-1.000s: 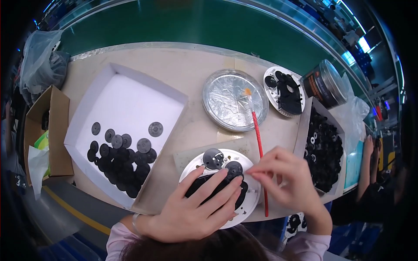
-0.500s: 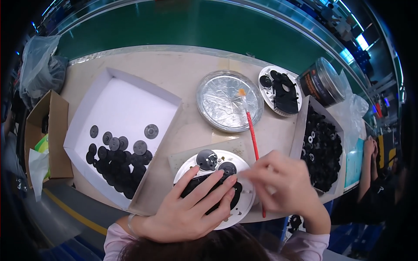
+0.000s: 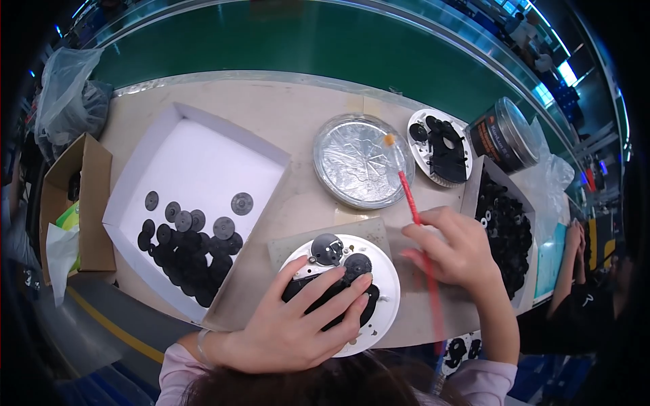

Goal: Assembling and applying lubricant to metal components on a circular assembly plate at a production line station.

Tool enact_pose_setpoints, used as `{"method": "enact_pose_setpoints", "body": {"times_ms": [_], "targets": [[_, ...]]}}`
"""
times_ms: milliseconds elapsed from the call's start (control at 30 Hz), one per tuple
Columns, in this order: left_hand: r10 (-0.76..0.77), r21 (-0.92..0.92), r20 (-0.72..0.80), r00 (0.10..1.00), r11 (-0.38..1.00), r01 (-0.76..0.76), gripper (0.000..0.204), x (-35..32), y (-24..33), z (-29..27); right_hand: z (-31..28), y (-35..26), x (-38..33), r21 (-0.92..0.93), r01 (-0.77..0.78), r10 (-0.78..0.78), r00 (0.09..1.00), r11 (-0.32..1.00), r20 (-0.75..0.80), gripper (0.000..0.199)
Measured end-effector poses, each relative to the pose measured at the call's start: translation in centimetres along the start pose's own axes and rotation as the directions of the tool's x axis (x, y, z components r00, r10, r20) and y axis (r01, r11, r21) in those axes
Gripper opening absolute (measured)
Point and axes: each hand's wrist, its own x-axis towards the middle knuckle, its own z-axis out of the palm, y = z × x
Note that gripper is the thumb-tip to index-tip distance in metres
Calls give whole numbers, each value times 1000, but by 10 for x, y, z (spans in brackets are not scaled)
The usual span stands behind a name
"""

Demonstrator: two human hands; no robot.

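Note:
My left hand (image 3: 305,318) holds a white round plate (image 3: 387,277) fitted with black parts, its fingers laid across them and its thumb hidden. Beyond my fingertips a shiny black disc (image 3: 327,250) and a black gear (image 3: 357,266) show on the plate. My right hand (image 3: 450,247) is closed on the red handle of a brush (image 3: 409,196), whose lower end is smeared by motion. The brush's orange-yellow tip (image 3: 388,140) points at a round, shallow dish (image 3: 359,162) covered in clear film. Under the plate lies a flat greyish pad (image 3: 369,230).
On the left, a white open box (image 3: 196,149) holds several black gears (image 3: 183,260). A second white plate assembly (image 3: 440,145) stands at the back, beside a dark tub (image 3: 502,135). A box of small black parts (image 3: 501,230) sits right. A cardboard box (image 3: 95,210) is far left.
My right hand has moved from beside the plate up and right, and has taken hold of the brush. The brush has shifted right. My left hand stays on the plate.

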Motion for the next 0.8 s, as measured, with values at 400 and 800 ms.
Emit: {"method": "enact_pose_setpoints", "body": {"times_ms": [400,800], "targets": [[16,-30,-87,996,999,-18,35,-2,-1,4,-20,-59,-52,1000,21,871,492,-19,6,18],[8,-11,-93,996,1000,-9,33,-3,0,4,-22,-106,-66,826,-277,792,537,490,-289,26]]}}
